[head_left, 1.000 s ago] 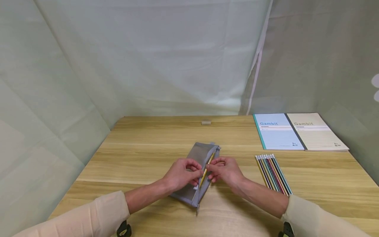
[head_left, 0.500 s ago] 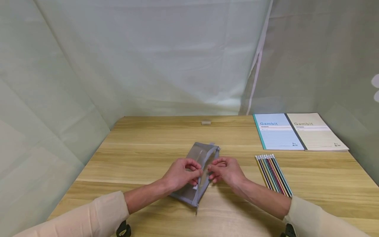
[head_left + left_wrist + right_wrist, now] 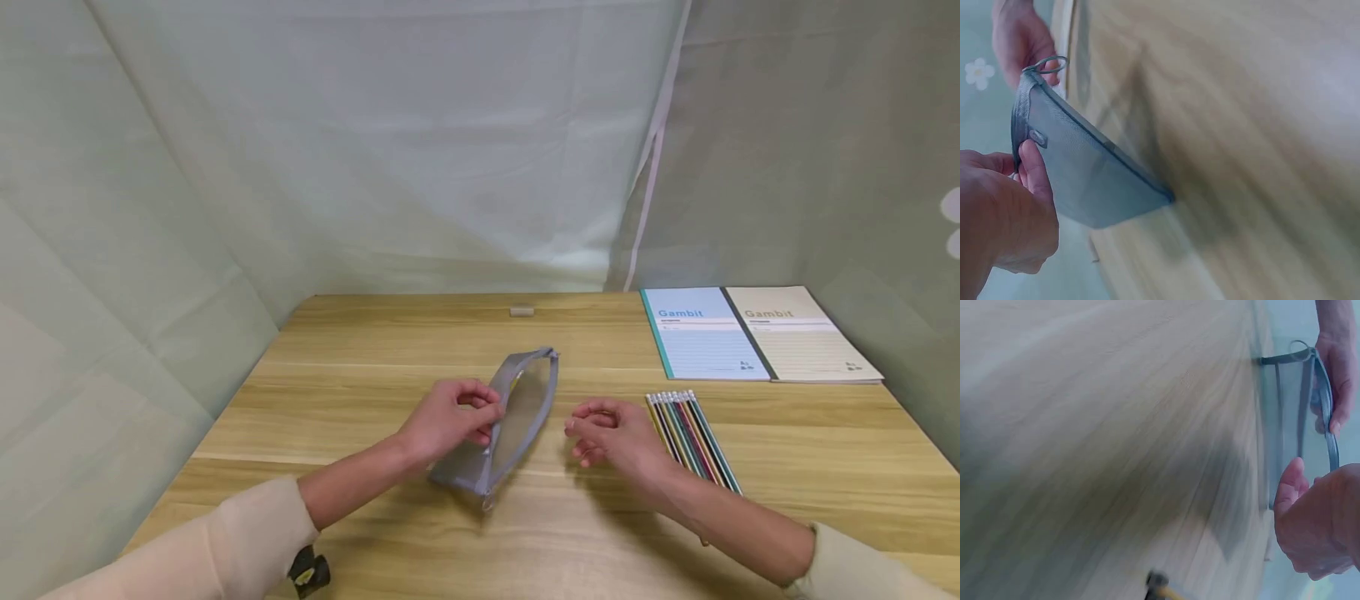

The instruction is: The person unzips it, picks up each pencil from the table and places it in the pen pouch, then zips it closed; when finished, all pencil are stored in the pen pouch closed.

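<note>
A grey mesh zip pencil case (image 3: 528, 408) stands tilted on the table with its mouth spread wide. My left hand (image 3: 453, 421) pinches its near-left rim between thumb and fingers; the left wrist view shows the thumb (image 3: 1034, 165) pressed on the mesh beside a small tab. Just inside the mouth a bit of yellow pencil (image 3: 516, 382) shows. My right hand (image 3: 618, 437) hovers right of the case, apart from it, its fingers loosely bent around nothing. Behind that hand lies a row of several pencils (image 3: 686, 429), partly hidden by the forearm.
Two notebooks, one blue (image 3: 705, 342) and one cream (image 3: 802, 342), lie side by side at the back right. A small grey block (image 3: 522, 311) sits near the table's back edge. Pale curtains (image 3: 450, 167) hang around the wooden table (image 3: 360, 333).
A yellow pencil at the right fingertips went down into the case. My right hand then moved away rightward, while the left hand lifted the case's rim and the mouth widened.
</note>
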Action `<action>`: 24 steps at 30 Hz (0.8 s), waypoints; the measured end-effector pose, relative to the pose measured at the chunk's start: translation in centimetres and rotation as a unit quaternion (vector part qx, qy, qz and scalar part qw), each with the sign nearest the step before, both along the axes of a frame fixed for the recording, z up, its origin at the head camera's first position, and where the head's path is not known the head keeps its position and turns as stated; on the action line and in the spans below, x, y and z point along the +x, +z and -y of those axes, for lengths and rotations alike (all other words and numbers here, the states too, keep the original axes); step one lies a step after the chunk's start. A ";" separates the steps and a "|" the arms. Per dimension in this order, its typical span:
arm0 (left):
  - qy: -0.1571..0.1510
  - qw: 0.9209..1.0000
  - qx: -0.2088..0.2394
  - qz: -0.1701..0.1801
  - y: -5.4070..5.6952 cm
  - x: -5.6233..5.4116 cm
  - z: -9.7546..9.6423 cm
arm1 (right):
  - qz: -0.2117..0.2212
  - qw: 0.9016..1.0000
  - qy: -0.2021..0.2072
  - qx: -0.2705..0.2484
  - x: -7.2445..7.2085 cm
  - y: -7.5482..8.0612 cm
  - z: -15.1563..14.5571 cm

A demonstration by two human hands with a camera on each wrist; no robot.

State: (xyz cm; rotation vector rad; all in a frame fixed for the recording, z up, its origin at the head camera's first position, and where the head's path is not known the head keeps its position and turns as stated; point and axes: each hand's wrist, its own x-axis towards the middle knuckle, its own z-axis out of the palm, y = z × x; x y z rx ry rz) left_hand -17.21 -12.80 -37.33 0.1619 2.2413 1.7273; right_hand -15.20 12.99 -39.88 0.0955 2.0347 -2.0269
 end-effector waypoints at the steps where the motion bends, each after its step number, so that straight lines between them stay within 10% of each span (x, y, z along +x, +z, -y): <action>1: 0.000 1.000 0.003 -0.001 0.2 -0.2 0.1 | -0.001 1.000 -0.001 0.006 0.1 0.1 -0.5; 24: 0.000 1.000 0.011 0.020 1.0 -0.7 1.1 | -0.041 0.987 -0.040 0.148 1.5 0.8 -11.3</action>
